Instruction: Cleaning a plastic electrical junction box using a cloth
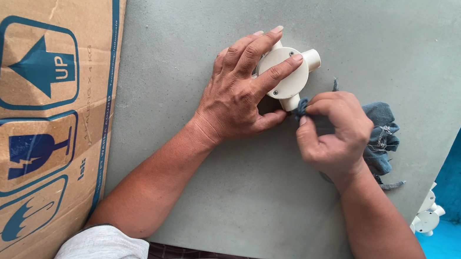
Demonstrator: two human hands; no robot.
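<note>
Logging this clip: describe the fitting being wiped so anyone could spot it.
On the grey table, right of the cardboard box, the left hand presses down a cream round junction box with stubby pipe outlets. Unlike the white fittings at the table's right edge, it touches the blue rag.

head cam | straight down | close over grey table

Cream round junction box, lid screwed on, flat on table; crumpled blue-grey rag touching its spout.
</note>
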